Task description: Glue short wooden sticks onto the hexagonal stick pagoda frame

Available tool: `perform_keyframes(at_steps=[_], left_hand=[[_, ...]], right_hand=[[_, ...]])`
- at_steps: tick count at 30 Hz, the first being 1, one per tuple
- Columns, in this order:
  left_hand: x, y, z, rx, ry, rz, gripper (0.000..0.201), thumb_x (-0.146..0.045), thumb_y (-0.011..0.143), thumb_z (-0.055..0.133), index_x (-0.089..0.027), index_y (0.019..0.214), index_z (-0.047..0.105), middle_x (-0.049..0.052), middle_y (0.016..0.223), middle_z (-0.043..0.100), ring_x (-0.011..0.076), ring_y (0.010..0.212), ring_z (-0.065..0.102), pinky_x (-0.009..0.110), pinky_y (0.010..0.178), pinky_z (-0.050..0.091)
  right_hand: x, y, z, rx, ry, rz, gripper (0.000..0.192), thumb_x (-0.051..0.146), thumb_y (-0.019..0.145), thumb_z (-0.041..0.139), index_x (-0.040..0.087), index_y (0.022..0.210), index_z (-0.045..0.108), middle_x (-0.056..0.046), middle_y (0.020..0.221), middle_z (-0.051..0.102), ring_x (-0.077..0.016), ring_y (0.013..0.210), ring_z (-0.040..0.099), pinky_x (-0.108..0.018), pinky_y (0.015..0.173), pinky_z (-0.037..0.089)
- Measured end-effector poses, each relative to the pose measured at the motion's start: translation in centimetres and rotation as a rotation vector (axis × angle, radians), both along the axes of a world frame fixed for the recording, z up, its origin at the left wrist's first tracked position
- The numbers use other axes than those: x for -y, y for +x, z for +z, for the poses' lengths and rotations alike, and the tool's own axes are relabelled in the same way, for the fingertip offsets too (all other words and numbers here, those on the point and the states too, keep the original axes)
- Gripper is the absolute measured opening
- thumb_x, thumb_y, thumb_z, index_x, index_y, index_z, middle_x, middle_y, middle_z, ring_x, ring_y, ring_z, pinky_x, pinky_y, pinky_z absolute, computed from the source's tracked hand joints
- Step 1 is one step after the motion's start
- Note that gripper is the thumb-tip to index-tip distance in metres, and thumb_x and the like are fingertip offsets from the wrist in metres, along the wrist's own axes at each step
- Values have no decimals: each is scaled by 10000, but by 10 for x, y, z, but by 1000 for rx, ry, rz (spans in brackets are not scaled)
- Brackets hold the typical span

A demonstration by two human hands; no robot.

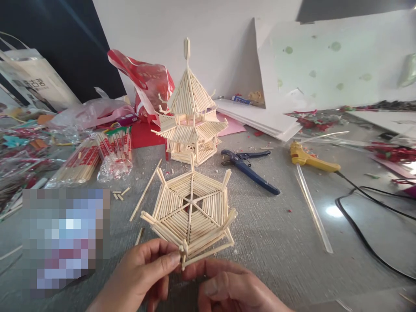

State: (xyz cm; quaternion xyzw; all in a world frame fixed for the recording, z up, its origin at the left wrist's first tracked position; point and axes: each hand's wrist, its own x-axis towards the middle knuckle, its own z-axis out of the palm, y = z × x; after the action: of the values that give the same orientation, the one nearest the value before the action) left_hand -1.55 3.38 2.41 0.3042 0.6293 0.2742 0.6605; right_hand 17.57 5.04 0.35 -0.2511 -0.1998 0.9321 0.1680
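Both hands, left hand (pixel 147 271) and right hand (pixel 227 288), are pinching the near corner of a finished-looking stick roof (pixel 191 214) above the tabletop (pixel 279 234), probably awaiting fitting to the taller stick pagoda (pixel 191 119) behind.

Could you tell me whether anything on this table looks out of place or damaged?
Nothing looks damaged. The hexagonal roof in the left hand and right hand seems intact, as does the pagoda. Only small stick offcuts and crumbs litter the table.
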Motion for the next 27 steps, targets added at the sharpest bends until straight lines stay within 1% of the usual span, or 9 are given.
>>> perform_keyframes(at_steps=[3,9,13,15,19,22,24,27], left_hand=[[-2,-1,1,43,-19,-3,336,-503,648,639,-177,660,562,-69,327,472,20,263,294,151,313,190],[2,5,5,64,-60,114,297,-453,660,656,-168,703,584,-76,390,467,18,304,323,156,346,202],[3,6,2,144,-61,172,288,-427,612,700,-169,681,591,-85,376,427,20,291,299,170,339,167],[4,8,0,173,-57,218,282,-421,615,708,-174,701,603,-89,396,411,20,315,276,171,349,158],[7,13,3,206,-75,302,258,-409,631,712,-180,693,609,-90,449,397,24,373,263,166,391,193],[9,17,7,175,-95,349,239,-401,632,711,-192,702,618,-85,462,408,29,386,278,167,412,211],[11,18,9,144,-96,361,228,-385,621,717,-199,715,625,-82,475,421,33,390,296,172,421,225],[12,19,8,137,-103,336,240,-395,613,721,-198,708,623,-79,476,420,40,399,327,180,428,228]], right_hand=[[-1,1,0,29,2,19,323,104,753,455,91,1054,573,-30,617,614,-47,509,537,-135,468,326],[-1,1,2,51,-18,31,339,134,733,504,79,1061,568,-27,622,612,-49,511,547,-135,467,334],[-3,1,3,64,-15,56,348,160,705,552,83,1044,575,-23,616,620,-45,488,536,-133,448,323],[-5,0,4,68,-25,63,356,175,687,569,87,1032,579,-20,612,624,-45,483,534,-134,448,323],[-7,-1,5,66,-31,69,375,188,645,580,80,1004,594,-15,596,622,-45,482,533,-133,451,321],[-7,-2,5,78,-27,81,388,186,629,579,73,999,596,-15,597,618,-45,485,531,-134,455,325],[-6,-1,5,87,-27,90,393,184,633,580,75,1011,588,-13,597,614,-47,488,531,-137,458,325],[-6,0,6,80,7,82,380,199,669,579,90,1034,568,-8,600,609,-50,496,526,-142,463,319]])
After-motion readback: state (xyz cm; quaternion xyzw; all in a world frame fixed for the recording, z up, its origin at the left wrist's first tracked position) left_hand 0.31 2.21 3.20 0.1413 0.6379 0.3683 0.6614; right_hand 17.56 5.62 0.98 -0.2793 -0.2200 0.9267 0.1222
